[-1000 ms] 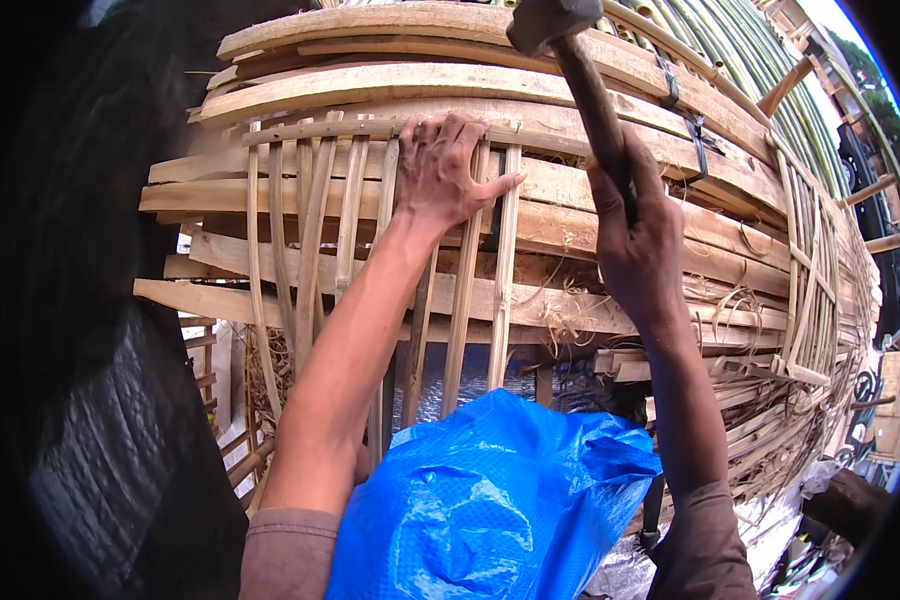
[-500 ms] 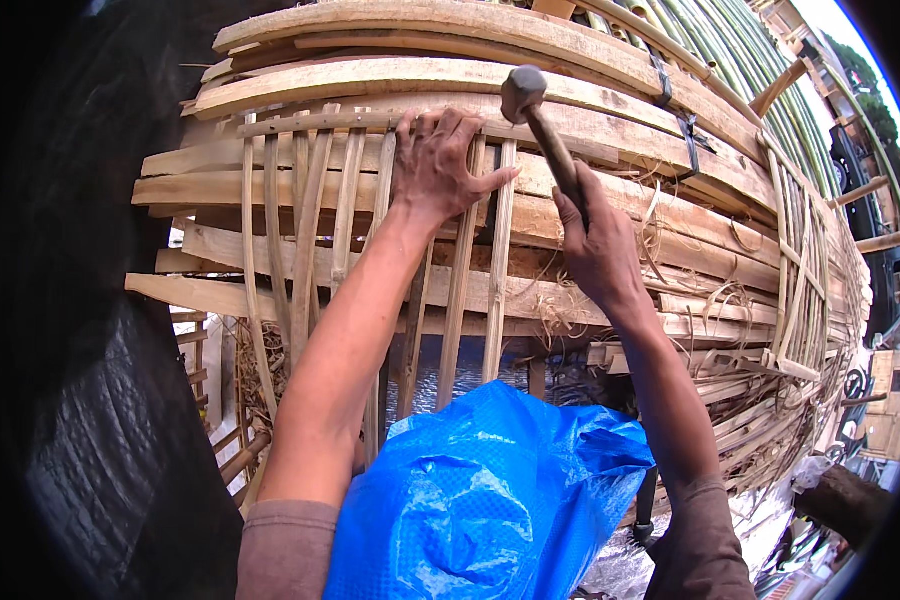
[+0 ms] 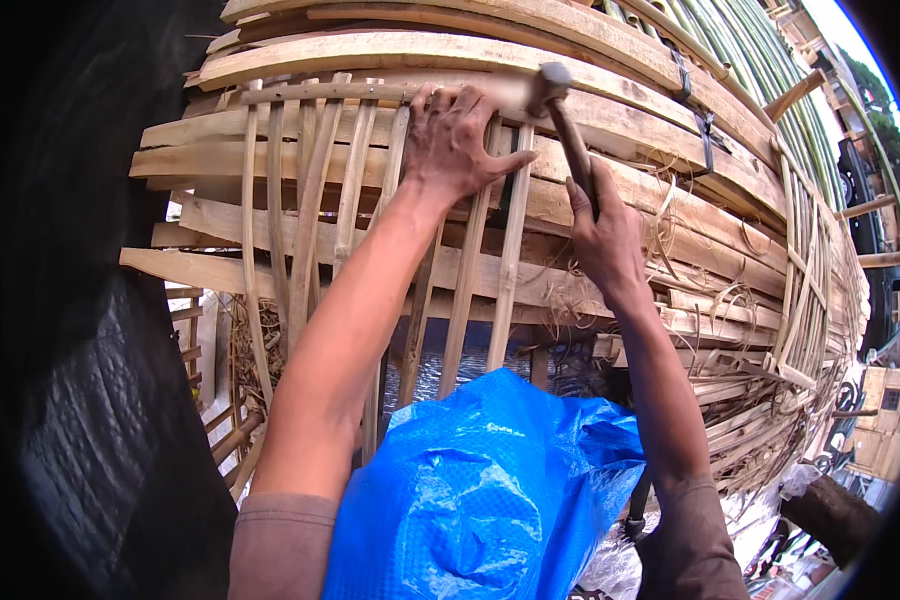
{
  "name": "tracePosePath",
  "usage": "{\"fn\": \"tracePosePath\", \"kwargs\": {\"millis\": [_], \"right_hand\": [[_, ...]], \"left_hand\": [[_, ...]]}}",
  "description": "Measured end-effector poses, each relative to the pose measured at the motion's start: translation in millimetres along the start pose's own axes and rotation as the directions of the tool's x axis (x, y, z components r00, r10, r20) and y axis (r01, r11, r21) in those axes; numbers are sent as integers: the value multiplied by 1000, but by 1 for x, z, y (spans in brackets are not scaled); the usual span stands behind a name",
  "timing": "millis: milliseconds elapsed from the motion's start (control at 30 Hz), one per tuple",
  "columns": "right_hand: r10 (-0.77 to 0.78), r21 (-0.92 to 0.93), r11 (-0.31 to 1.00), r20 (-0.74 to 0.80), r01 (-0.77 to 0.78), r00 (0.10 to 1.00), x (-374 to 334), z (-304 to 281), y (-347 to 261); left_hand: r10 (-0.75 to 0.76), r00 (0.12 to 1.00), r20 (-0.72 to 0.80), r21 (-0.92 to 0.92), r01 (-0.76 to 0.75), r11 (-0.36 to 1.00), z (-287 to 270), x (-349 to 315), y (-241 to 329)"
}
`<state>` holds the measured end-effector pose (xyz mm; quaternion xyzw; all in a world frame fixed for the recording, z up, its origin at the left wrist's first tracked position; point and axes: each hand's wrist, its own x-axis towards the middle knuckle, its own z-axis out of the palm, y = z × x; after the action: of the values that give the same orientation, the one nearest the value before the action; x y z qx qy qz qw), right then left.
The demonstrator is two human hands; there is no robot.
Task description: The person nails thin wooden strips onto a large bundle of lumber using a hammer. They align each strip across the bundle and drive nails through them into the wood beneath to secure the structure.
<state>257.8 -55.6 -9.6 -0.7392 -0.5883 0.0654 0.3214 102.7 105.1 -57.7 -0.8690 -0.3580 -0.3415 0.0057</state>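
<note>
My right hand (image 3: 608, 235) is closed round the wooden handle of a hammer (image 3: 574, 145). The hammer's dark metal head is just right of the upper end of a slatted wooden frame, close to its crossbar; blur hides whether it touches. My left hand (image 3: 452, 150) lies on that crossbar (image 3: 320, 91), its fingers apart and bent over the strip, the thumb stretched to the right. From the crossbar several narrow slats (image 3: 511, 240) run down towards me, some passing behind my left forearm. Blue plastic sheeting (image 3: 490, 490) covers the slats' lower ends.
Stacked long sawn boards (image 3: 370, 55) lie behind and under the frame. Another slatted panel (image 3: 796, 270) leans at the right, near loose curly shavings (image 3: 660, 235). Green bamboo poles (image 3: 735, 75) fill the far right. A dark sheet (image 3: 100, 400) hangs at left.
The hammer has come down and slightly right, its head now nearer the crossbar's right end. The view has shifted a little; my left hand stays on the crossbar.
</note>
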Motion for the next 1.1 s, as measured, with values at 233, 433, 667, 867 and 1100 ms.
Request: {"fn": "tracePosePath", "kwargs": {"millis": [233,433,667,867,1100], "right_hand": [[137,188,977,-184,-102,973,25,-62,-14],[-57,94,993,-131,70,990,7,-58,-54],[-125,-154,978,118,142,985,5,-19,-35],[-319,-1,947,-102,321,942,10,-44,-72],[-11,-176,984,148,37,989,4,-23,-29]], "left_hand": [[-6,999,-38,46,8,999,-1,-4,-13],[-56,998,9,35,56,998,-7,-9,-10],[-79,996,31,-29,79,996,-11,-3,-3],[-62,998,-18,34,62,997,-12,-9,-6],[-44,998,-48,-44,42,998,-8,-12,0]]}}
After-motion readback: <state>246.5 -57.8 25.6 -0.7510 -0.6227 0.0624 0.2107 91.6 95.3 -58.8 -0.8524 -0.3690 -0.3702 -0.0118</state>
